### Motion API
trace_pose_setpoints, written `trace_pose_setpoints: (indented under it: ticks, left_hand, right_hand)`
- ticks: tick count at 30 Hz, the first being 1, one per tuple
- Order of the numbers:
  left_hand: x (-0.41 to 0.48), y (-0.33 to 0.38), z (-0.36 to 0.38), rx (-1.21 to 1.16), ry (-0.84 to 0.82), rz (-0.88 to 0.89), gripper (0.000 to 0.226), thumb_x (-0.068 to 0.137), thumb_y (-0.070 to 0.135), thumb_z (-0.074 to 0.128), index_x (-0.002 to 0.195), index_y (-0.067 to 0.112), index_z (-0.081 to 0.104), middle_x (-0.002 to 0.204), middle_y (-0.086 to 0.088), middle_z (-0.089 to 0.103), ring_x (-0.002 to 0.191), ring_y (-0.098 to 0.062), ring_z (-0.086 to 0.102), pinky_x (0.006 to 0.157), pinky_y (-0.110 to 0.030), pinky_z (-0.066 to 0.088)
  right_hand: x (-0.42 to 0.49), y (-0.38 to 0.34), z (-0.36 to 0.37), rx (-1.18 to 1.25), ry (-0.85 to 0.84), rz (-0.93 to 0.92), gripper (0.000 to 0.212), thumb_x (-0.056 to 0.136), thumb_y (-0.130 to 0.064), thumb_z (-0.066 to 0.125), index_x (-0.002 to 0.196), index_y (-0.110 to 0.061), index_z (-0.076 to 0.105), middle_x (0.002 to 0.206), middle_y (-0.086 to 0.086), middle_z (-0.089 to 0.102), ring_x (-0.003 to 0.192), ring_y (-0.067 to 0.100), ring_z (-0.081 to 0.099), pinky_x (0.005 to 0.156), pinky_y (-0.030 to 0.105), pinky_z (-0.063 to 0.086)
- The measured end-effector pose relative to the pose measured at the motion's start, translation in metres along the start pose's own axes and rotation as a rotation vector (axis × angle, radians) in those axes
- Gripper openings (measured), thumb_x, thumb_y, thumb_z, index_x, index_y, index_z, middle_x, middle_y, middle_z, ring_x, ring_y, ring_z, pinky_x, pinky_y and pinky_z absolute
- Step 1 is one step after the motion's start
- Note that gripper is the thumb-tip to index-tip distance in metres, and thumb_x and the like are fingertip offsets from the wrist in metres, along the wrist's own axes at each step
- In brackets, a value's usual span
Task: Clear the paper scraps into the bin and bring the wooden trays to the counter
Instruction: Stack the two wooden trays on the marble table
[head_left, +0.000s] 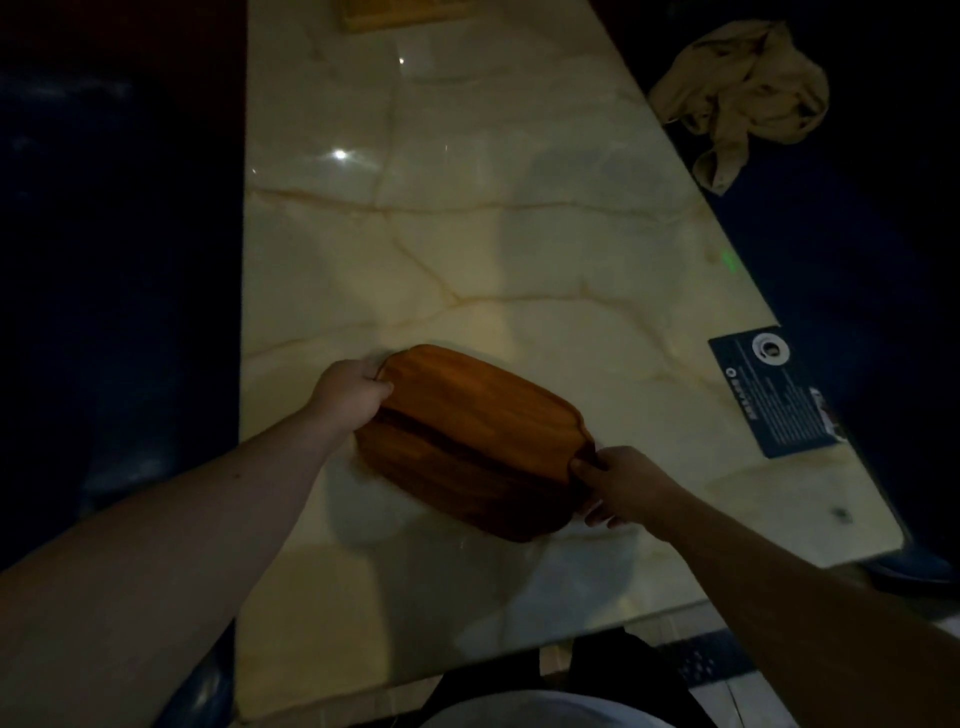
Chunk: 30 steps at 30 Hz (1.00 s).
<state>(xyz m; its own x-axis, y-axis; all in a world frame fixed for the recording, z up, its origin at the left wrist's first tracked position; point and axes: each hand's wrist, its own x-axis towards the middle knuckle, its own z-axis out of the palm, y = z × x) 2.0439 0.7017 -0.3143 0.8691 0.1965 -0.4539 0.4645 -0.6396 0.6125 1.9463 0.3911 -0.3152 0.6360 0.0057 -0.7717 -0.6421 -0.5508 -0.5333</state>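
Two oval wooden trays (475, 436) are stacked, the upper one shifted up and left over the lower, above the pale marble table (519, 208). My left hand (350, 395) grips the stack's left end. My right hand (626, 480) pinches its right end, thumb on top. The stack is tilted and slightly blurred. No paper scraps show on the table.
A dark blue printed card (782, 392) lies at the table's right edge. A crumpled beige cloth (743, 98) sits on the dark seat at upper right. Another wooden piece (400, 13) lies at the table's far end. Something white and rounded (540, 712) shows at the bottom edge.
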Motion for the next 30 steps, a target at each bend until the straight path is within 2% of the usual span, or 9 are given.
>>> trace_pose_setpoints:
  ticks: [4, 6, 12, 16, 20, 22, 25, 28, 30]
  left_hand:
    - [0.005, -0.006, -0.001, 0.086, -0.021, 0.021, 0.015, 0.081, 0.015, 0.065, 0.080, 0.001, 0.071, 0.087, -0.024, 0.071, 0.083, -0.038, 0.066, 0.069, -0.038, 0.048]
    - [0.007, -0.006, -0.002, 0.116, -0.030, 0.035, 0.017, 0.080, 0.014, 0.065, 0.076, -0.001, 0.069, 0.082, -0.025, 0.070, 0.078, -0.037, 0.066, 0.068, -0.040, 0.049]
    - [0.008, -0.011, -0.002, 0.135, -0.047, 0.061, 0.015, 0.080, 0.014, 0.064, 0.073, 0.000, 0.069, 0.068, -0.016, 0.063, 0.065, -0.028, 0.060, 0.060, -0.033, 0.041]
    - [0.006, -0.011, 0.003, 0.132, -0.029, 0.078, 0.014, 0.080, 0.012, 0.064, 0.074, 0.000, 0.069, 0.073, -0.023, 0.068, 0.067, -0.032, 0.063, 0.061, -0.034, 0.043]
    - [0.009, -0.013, 0.001, 0.140, -0.037, 0.059, 0.010, 0.079, 0.013, 0.064, 0.076, 0.005, 0.069, 0.079, -0.017, 0.069, 0.075, -0.030, 0.065, 0.064, -0.033, 0.043]
    - [0.012, -0.015, 0.002, 0.188, -0.052, 0.044, 0.015, 0.078, 0.021, 0.064, 0.084, 0.008, 0.069, 0.089, -0.016, 0.072, 0.085, -0.032, 0.067, 0.068, -0.034, 0.045]
    - [0.009, -0.009, 0.005, 0.221, -0.057, -0.007, 0.035, 0.086, 0.032, 0.062, 0.103, 0.002, 0.068, 0.103, -0.022, 0.069, 0.096, -0.036, 0.064, 0.072, -0.034, 0.045]
    - [0.000, -0.009, 0.005, 0.175, -0.052, -0.010, 0.034, 0.089, 0.028, 0.059, 0.106, 0.001, 0.068, 0.108, -0.024, 0.068, 0.099, -0.037, 0.063, 0.080, -0.037, 0.049]
    - [-0.011, -0.011, 0.001, 0.102, -0.032, -0.009, 0.029, 0.090, 0.024, 0.057, 0.106, 0.003, 0.068, 0.108, -0.022, 0.068, 0.100, -0.037, 0.063, 0.085, -0.042, 0.051]
  right_hand:
    - [0.006, -0.004, 0.005, -0.051, 0.025, 0.001, 0.040, 0.098, -0.037, 0.048, 0.103, 0.000, 0.063, 0.090, 0.023, 0.075, 0.070, 0.029, 0.073, 0.052, 0.028, 0.051]
    - [0.007, -0.006, 0.006, -0.080, 0.016, 0.008, 0.041, 0.098, -0.038, 0.048, 0.103, 0.000, 0.063, 0.090, 0.023, 0.074, 0.062, 0.025, 0.070, 0.050, 0.027, 0.051]
    - [0.007, -0.006, 0.004, -0.130, 0.013, 0.016, 0.038, 0.099, -0.039, 0.045, 0.089, -0.007, 0.063, 0.064, 0.007, 0.069, 0.053, 0.016, 0.065, 0.049, 0.024, 0.050]
    - [0.003, -0.004, 0.006, -0.179, 0.002, 0.019, 0.040, 0.100, -0.039, 0.044, 0.087, -0.007, 0.064, 0.069, 0.010, 0.071, 0.059, 0.020, 0.067, 0.050, 0.023, 0.051]
    - [0.002, -0.004, 0.006, -0.223, 0.043, 0.029, 0.046, 0.098, -0.043, 0.047, 0.088, -0.003, 0.068, 0.077, 0.015, 0.075, 0.065, 0.024, 0.071, 0.055, 0.027, 0.055]
    - [0.002, -0.006, 0.006, -0.139, 0.077, 0.058, 0.045, 0.094, -0.042, 0.054, 0.083, -0.002, 0.069, 0.078, 0.017, 0.075, 0.069, 0.029, 0.074, 0.059, 0.032, 0.058]
    - [0.000, -0.009, 0.011, 0.103, 0.091, 0.098, 0.037, 0.090, -0.036, 0.064, 0.086, 0.000, 0.065, 0.083, 0.020, 0.073, 0.072, 0.029, 0.074, 0.061, 0.037, 0.061]
    - [-0.001, -0.012, 0.011, 0.118, 0.102, 0.067, 0.027, 0.091, -0.031, 0.063, 0.081, -0.007, 0.059, 0.083, 0.015, 0.069, 0.077, 0.031, 0.072, 0.066, 0.042, 0.062]
    - [0.001, -0.016, 0.004, 0.156, 0.140, 0.040, 0.025, 0.093, -0.031, 0.060, 0.088, -0.007, 0.055, 0.089, 0.016, 0.067, 0.079, 0.032, 0.071, 0.071, 0.047, 0.061]
